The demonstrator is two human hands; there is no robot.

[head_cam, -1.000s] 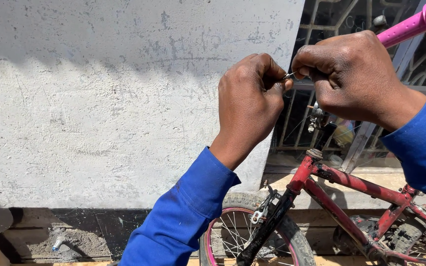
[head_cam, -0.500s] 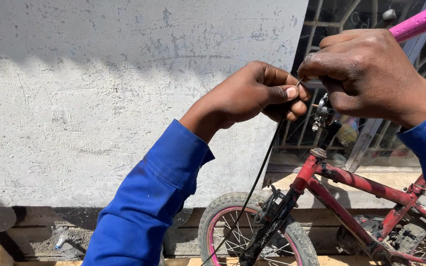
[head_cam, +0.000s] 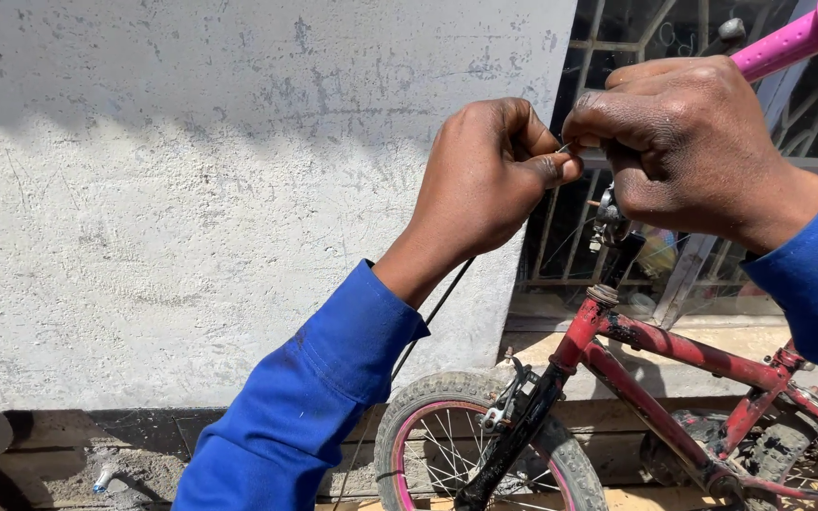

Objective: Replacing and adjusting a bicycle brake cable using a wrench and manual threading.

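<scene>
My left hand (head_cam: 490,180) and my right hand (head_cam: 688,151) are raised close together in front of me, both in blue sleeves. Between their pinched fingertips runs a thin brake cable (head_cam: 566,147). Its dark length (head_cam: 428,317) hangs down from under my left hand toward the ground. Below the hands stands a small red bicycle (head_cam: 674,350) with a grey front tyre (head_cam: 447,397) on a pink rim. A pink tube (head_cam: 788,38) juts in at the top right, behind my right hand.
A rough white plastered wall (head_cam: 191,189) fills the left. A metal window grille (head_cam: 617,57) is behind the hands. A dark ledge (head_cam: 68,426) runs along the wall's foot, with a small white bit of litter (head_cam: 104,476) on the ground.
My left hand has turned and drawn back toward my right, fingers curling tighter on the cable. The view has shifted slightly; my right hand stays pinched at the cable end.
</scene>
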